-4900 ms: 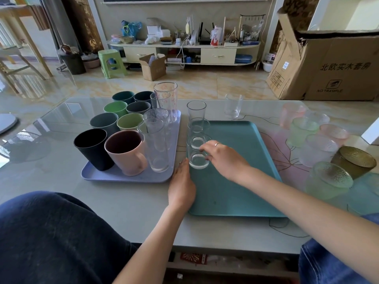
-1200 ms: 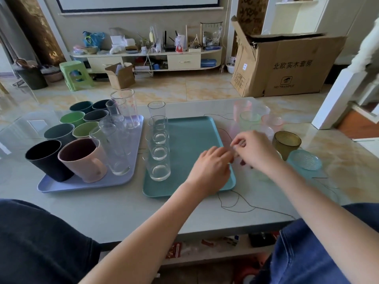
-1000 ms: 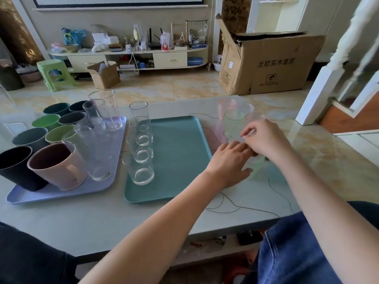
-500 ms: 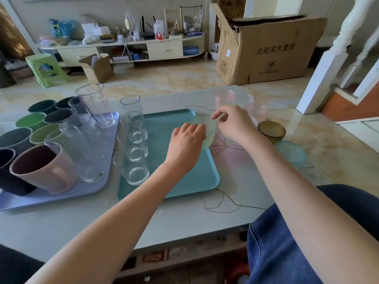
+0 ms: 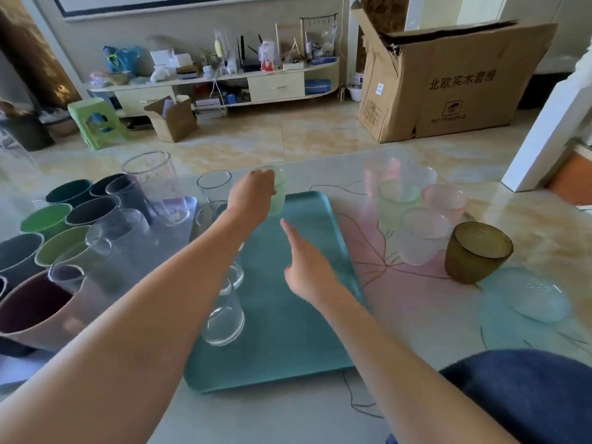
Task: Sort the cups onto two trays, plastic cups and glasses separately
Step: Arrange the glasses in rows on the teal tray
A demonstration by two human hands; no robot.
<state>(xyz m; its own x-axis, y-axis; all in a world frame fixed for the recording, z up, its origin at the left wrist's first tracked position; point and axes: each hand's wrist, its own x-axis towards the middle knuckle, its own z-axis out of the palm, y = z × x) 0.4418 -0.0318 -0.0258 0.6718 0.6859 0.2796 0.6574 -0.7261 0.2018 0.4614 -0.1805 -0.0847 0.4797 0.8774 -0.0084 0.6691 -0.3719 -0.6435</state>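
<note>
My left hand (image 5: 253, 197) grips a pale green frosted glass (image 5: 279, 190) at the far end of the teal tray (image 5: 288, 331). Clear glasses (image 5: 222, 318) stand in a row along that tray's left side, partly behind my left forearm. My right hand (image 5: 307, 267) hovers over the tray's middle, fingers apart and holding nothing. On the left, the lilac tray (image 5: 189, 203) carries coloured plastic cups (image 5: 46, 219) and clear tumblers (image 5: 153, 184). To the right of the teal tray stand frosted pink, green and white glasses (image 5: 419, 238), an amber glass (image 5: 479, 251) and a low pale blue one (image 5: 541, 299).
A large open cardboard box (image 5: 448, 81) stands on the floor beyond the table. A low white cabinet (image 5: 224, 88), a green stool (image 5: 96, 121) and a small box (image 5: 174, 118) sit further back. A white post (image 5: 551, 129) rises at the right. My knee (image 5: 519, 395) is at lower right.
My left hand has carried the green frosted glass from the tray's right edge to its far end. My right hand has let go of it and dropped back over the tray.
</note>
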